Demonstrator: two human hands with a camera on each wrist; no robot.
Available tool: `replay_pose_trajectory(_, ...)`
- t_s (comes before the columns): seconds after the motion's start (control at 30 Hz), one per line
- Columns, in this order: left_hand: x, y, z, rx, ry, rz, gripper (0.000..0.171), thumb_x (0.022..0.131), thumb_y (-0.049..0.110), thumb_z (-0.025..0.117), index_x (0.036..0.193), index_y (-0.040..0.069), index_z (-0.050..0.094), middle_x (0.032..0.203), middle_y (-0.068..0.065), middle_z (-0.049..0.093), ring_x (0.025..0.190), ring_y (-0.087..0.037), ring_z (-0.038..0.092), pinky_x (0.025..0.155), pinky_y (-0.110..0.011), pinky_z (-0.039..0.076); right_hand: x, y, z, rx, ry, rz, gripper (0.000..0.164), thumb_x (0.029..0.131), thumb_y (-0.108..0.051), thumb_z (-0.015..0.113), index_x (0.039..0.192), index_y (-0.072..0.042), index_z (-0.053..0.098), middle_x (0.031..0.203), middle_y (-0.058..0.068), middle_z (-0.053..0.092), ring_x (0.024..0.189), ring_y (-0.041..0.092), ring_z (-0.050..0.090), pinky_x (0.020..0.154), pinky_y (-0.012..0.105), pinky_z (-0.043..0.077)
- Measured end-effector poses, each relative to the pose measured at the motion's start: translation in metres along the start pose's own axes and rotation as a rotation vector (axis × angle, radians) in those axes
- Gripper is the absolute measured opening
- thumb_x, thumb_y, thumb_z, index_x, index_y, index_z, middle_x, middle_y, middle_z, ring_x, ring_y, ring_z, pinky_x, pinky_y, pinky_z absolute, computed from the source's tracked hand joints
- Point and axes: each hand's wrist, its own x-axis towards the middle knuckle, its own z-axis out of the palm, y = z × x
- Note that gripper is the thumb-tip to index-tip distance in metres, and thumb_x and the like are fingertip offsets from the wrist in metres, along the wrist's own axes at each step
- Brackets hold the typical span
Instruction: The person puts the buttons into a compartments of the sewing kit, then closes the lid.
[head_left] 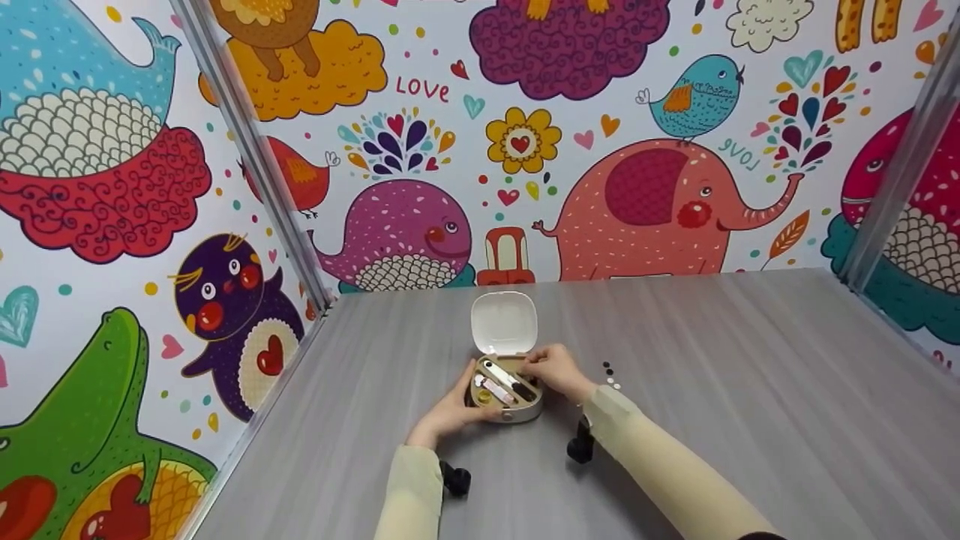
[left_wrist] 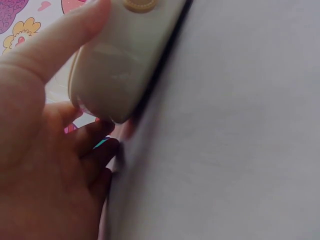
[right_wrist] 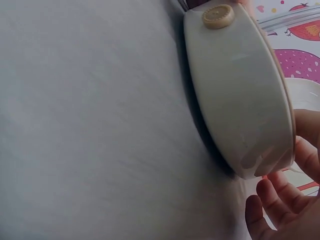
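A small cream box [head_left: 521, 413] stands on the table with its white lid [head_left: 504, 322] raised at the back. Inside lie a long white item [head_left: 497, 370], dark toward its lower end, a pale pink piece [head_left: 496, 390] and a small yellow item [head_left: 484, 395]. My left hand [head_left: 448, 409] grips the box's left side, thumb at the front and fingers around the wall. At the right back rim, my right hand [head_left: 561, 371] reaches into the box with bent fingers. Its thumb and index tips are hidden, so whether they pinch anything cannot be seen.
Several small black and white discs [head_left: 609, 372], like buttons, lie on the grey table [head_left: 712, 420] right of the box. Printed cartoon walls [head_left: 637, 217] enclose the back and sides. A black wrist device [head_left: 455, 478] hangs under the left forearm, another [head_left: 580, 442] under the right.
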Motion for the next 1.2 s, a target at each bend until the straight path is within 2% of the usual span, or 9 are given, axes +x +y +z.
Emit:
replay_pose_trajectory(0.13,-0.001,0.000,0.001,-0.028,-0.003,-0.003,0.112,0.079,0.026,0.082,0.154,-0.002,0.003,0.158,-0.027,0.009,0.143,-0.040,0.011,0.115,-0.051,0.014,-0.001,0.000,-0.007,0.009,-0.005,-0.006,0.008,0.080,-0.004,0.070,0.078,0.004,0.073,0.062,-0.002,0.062,0.053,0.008,0.049,0.049,0.019,0.038)
replay_pose_trajectory(0.23,-0.001,0.000,0.001,-0.002,0.006,-0.022,0.112,0.079,0.028,0.082,0.154,0.000,0.004,0.158,-0.026,0.009,0.143,-0.041,0.012,0.115,-0.052,0.014,0.001,-0.002,-0.017,-0.009,-0.006,0.028,0.010,0.082,-0.007,0.070,0.080,0.002,0.074,0.065,0.002,0.064,0.054,0.010,0.048,0.048,0.021,0.038)
replay_pose_trajectory(0.37,0.000,0.000,0.000,0.006,0.005,-0.016,0.113,0.079,0.028,0.082,0.154,0.000,0.003,0.158,-0.025,0.008,0.143,-0.041,0.011,0.115,-0.053,0.013,0.002,-0.001,-0.035,-0.047,0.028,0.067,0.010,0.082,-0.010,0.071,0.082,-0.001,0.075,0.072,0.010,0.067,0.055,0.013,0.050,0.046,0.022,0.040)
replay_pose_trajectory(0.53,0.001,0.000,-0.002,0.021,0.008,0.005,0.113,0.078,0.026,0.082,0.154,-0.001,0.004,0.158,-0.026,0.009,0.143,-0.042,0.012,0.115,-0.052,0.013,0.001,0.005,-0.062,-0.066,0.050,0.059,0.010,0.082,-0.008,0.070,0.082,0.001,0.073,0.076,0.018,0.067,0.058,0.017,0.052,0.047,0.023,0.041)
replay_pose_trajectory(0.73,0.001,-0.001,-0.002,0.040,0.004,-0.004,0.113,0.078,0.029,0.082,0.154,0.000,0.004,0.158,-0.026,0.009,0.143,-0.044,0.012,0.114,-0.054,0.014,-0.006,0.020,-0.092,-0.071,0.017,0.088,0.014,0.085,-0.008,0.067,0.090,0.004,0.073,0.079,0.017,0.067,0.056,0.014,0.049,0.048,0.024,0.041)
replay_pose_trajectory(0.87,0.001,-0.002,-0.001,0.046,0.000,-0.006,0.113,0.078,0.030,0.082,0.154,0.001,0.004,0.158,-0.026,0.009,0.143,-0.043,0.011,0.115,-0.054,0.013,-0.010,0.031,-0.105,-0.059,0.014,0.088,0.017,0.087,-0.006,0.066,0.094,0.008,0.071,0.081,0.015,0.068,0.060,0.014,0.053,0.053,0.025,0.044)
replay_pose_trajectory(1.07,0.001,0.000,-0.001,0.039,0.001,-0.004,0.113,0.077,0.029,0.083,0.154,0.001,0.004,0.158,-0.025,0.010,0.143,-0.041,0.012,0.115,-0.053,0.014,-0.018,0.040,-0.119,-0.100,0.053,0.045,0.020,0.086,-0.005,0.068,0.098,0.010,0.071,0.090,0.013,0.072,0.076,0.013,0.059,0.066,0.023,0.047)
replay_pose_trajectory(1.2,0.000,0.002,-0.002,0.026,0.003,-0.014,0.113,0.078,0.028,0.082,0.155,0.002,0.004,0.159,-0.024,0.009,0.144,-0.040,0.011,0.115,-0.053,0.014,-0.024,0.045,-0.127,-0.130,0.010,0.011,0.020,0.086,-0.004,0.069,0.100,0.011,0.071,0.093,0.015,0.072,0.080,0.012,0.061,0.071,0.022,0.048)
